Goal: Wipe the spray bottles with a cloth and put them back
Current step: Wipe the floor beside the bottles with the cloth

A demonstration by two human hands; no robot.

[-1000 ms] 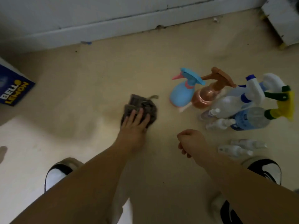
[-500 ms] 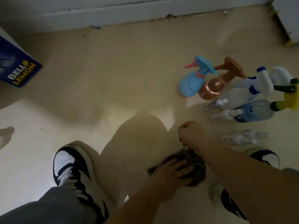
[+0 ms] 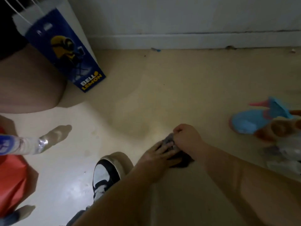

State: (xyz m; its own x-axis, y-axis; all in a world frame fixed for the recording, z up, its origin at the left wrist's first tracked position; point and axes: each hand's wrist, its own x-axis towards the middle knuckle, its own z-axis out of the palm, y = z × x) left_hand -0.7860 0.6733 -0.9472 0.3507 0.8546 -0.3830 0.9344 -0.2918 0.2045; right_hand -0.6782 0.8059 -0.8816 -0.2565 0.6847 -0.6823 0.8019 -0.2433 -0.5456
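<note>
A dark grey cloth (image 3: 180, 156) lies bunched on the beige floor between my hands. My left hand (image 3: 156, 158) presses on it with fingers spread over the cloth. My right hand (image 3: 187, 137) pinches the cloth's upper edge with closed fingers. At the right edge lies a blue spray bottle (image 3: 254, 119) with a pink nozzle, next to a brown one (image 3: 280, 129). Blurred clear bottles (image 3: 286, 154) sit below them, partly cut off.
A blue and white paper bag (image 3: 65, 46) printed "BELLO LEMON" stands at the back left by the white wall. A clear plastic bottle (image 3: 32, 144) and something red (image 3: 11, 181) lie at the left edge. My black and white shoe (image 3: 105, 175) is just left of my hands.
The view has swung left, so the bottles slid to the right edge and the bag came into view. My right hand has closed on the cloth's edge; the left still presses it.
</note>
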